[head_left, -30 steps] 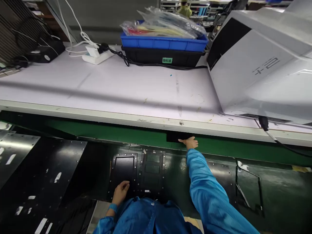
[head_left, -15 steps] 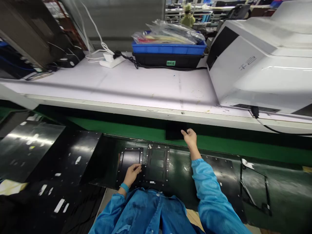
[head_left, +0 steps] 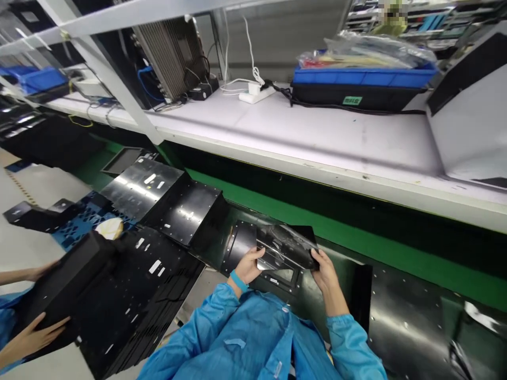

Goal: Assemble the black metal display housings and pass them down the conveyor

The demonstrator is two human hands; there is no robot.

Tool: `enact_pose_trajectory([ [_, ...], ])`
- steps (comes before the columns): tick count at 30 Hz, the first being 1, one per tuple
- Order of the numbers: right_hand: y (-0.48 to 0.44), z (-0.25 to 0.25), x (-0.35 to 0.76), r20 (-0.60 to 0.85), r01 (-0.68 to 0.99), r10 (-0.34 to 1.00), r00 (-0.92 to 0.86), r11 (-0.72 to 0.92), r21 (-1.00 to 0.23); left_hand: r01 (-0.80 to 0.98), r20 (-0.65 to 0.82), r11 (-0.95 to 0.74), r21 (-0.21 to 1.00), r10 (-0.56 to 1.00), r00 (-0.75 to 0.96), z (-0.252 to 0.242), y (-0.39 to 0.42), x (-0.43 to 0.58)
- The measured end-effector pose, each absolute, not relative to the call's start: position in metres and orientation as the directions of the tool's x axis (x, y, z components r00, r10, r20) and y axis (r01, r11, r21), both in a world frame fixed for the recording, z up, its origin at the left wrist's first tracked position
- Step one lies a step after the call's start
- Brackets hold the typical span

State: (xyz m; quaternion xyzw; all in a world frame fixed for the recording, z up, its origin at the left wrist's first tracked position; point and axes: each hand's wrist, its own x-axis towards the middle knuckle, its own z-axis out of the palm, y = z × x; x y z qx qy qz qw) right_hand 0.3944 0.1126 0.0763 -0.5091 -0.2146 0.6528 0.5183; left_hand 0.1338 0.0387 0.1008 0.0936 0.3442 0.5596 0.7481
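Observation:
Both my hands hold one glossy black sheet (head_left: 285, 244) just above a black frame fixture (head_left: 277, 277) on the green conveyor belt (head_left: 356, 240). My left hand (head_left: 249, 265) grips the sheet's left edge, fingers curled over it. At the sheet's right corner my right hand (head_left: 325, 272) is closed on the edge. The sheet is tilted and reflects light. Blue sleeves cover both my arms.
Black metal plates (head_left: 166, 203) lie on the belt to the left and right. A co-worker's hands (head_left: 35, 330) hold a black block at the lower left. Above the belt a white bench (head_left: 317, 137) carries a blue bin (head_left: 362, 76), a power strip (head_left: 255, 94) and a white machine (head_left: 471, 126).
My right hand drew back from the dark piece under the bench edge. Both hands now grip a black sheet over the fixture. The view swung left, revealing the co-worker's hands.

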Motion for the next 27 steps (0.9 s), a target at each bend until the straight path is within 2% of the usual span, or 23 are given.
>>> enact_pose_trajectory([
  [5,0.102,0.08,0.398,-0.464,-0.367,0.885,0.038,-0.42,-0.83,-0.802,-0.507,0.347,0.485,0.86,0.066,0.094,0.025,0.15],
  [9,0.093,0.065,0.415,-0.457,-0.364,0.884,0.1,-0.395,-0.843,-0.904,-0.52,0.214,0.371,0.854,-0.012,0.081,0.029,0.156],
  [11,0.088,0.053,0.417,-0.476,-0.32,0.879,0.018,-0.446,-0.836,-0.923,-0.478,0.133,0.362,0.876,-0.061,0.074,0.035,0.153],
  [14,0.071,0.042,0.4,-0.515,-0.151,0.836,-0.19,-0.543,-0.826,-0.928,-0.439,0.052,0.369,0.89,-0.125,0.072,0.039,0.149],
  [17,0.049,0.052,0.357,-0.501,-0.175,0.811,-0.303,-0.564,-0.807,-0.925,-0.408,0.065,0.376,0.907,-0.102,0.08,0.032,0.153],
  [20,0.041,0.074,0.31,-0.475,-0.34,0.854,-0.21,-0.52,-0.784,-0.908,-0.416,0.135,0.396,0.908,-0.046,0.089,0.015,0.161],
  [23,0.048,0.091,0.288,-0.405,-0.456,0.914,-0.03,-0.373,-0.808,-0.876,-0.475,0.226,0.426,0.88,-0.004,0.083,0.001,0.158],
  [27,0.051,0.097,0.287,-0.327,-0.428,0.938,0.117,-0.249,-0.869,-0.818,-0.563,0.407,0.406,0.817,0.126,0.057,0.0,0.146],
])
